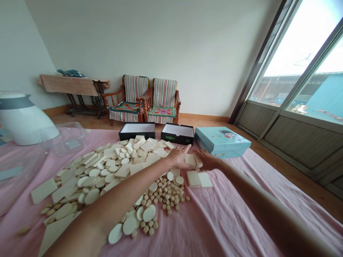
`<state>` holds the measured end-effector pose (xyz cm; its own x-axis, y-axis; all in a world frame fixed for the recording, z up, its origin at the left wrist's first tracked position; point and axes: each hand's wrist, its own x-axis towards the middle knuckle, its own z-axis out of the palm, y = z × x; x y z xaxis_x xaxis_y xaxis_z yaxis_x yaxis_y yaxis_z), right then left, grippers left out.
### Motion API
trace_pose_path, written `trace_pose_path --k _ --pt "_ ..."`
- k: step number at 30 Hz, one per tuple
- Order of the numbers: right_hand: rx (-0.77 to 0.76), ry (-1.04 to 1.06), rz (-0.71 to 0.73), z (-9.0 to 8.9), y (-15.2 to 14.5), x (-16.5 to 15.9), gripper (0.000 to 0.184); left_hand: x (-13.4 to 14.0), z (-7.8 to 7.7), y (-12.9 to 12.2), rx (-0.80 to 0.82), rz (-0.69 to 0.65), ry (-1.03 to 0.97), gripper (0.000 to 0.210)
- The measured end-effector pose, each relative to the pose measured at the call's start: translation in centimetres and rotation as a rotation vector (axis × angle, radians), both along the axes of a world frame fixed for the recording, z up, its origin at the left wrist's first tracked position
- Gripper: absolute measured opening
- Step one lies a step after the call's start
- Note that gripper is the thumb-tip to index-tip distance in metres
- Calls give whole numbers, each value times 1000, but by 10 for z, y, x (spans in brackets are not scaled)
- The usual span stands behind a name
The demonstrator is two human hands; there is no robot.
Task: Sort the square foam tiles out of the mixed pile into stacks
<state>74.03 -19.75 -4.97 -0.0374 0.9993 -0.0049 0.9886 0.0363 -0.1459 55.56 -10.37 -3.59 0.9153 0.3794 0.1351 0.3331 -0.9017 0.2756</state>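
Note:
My left hand [178,157] and my right hand [205,160] face each other near the middle of the cloth. Between them are pale wooden squares [190,159], gripped from both sides; my fingertips are partly hidden behind the pieces. Just below, two short stacks of wooden squares [194,179] lie side by side on the cloth. To the left spreads a heap of wooden discs [94,172] and flat boards, partly covered by my left forearm. Small wooden cubes [168,192] lie in a loose cluster below my left hand.
Two open black boxes [177,138] with white insides stand behind the heap. A light blue box [225,140] sits beyond my right hand. Clear plastic packaging [65,137] and a white jug [24,119] are at left. Pink cloth [209,221] covers the table.

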Motion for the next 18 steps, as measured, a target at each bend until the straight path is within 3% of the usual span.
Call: trace_pose_path --k 3,9,18 --pt "-120 -46 31 2 5 -4 98 17 -9 4 -21 17 111 111" --pt "-113 -63 56 5 5 -5 61 33 -13 6 26 -12 149 68" --pt "-137 -27 61 8 10 -3 53 38 -5 7 43 -25 248 63"
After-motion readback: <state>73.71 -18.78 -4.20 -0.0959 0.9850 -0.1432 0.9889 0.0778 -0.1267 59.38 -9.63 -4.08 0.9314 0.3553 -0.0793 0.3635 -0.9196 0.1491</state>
